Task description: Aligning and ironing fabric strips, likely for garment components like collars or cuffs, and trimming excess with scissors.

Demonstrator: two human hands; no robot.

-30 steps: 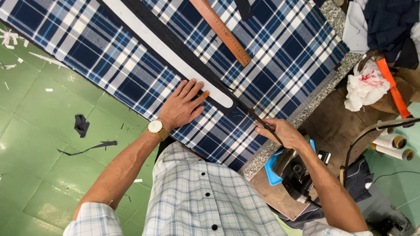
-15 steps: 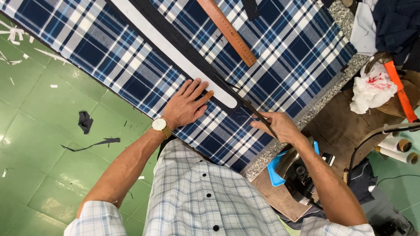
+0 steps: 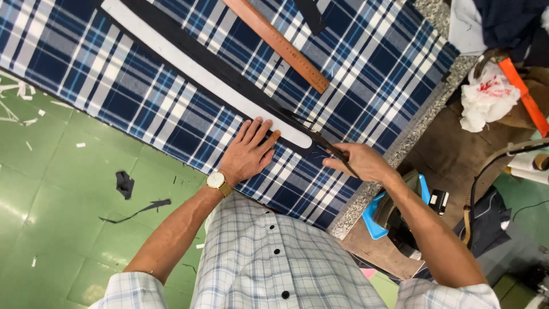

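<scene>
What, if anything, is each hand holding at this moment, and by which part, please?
The right hand holds dark scissors by their handles. The left hand holds nothing; it presses flat on the white strip.

Look to your far right, past the speckled stone edge of the cutting table. There a crumpled white plastic bag with red marks (image 3: 486, 97) lies on the brown surface, just beside a long orange strip. Lower down, near the bottom right corner of the table, a small black box with a white label (image 3: 439, 200) sits next to a blue plastic piece. You have no screens or signs in view.
</scene>
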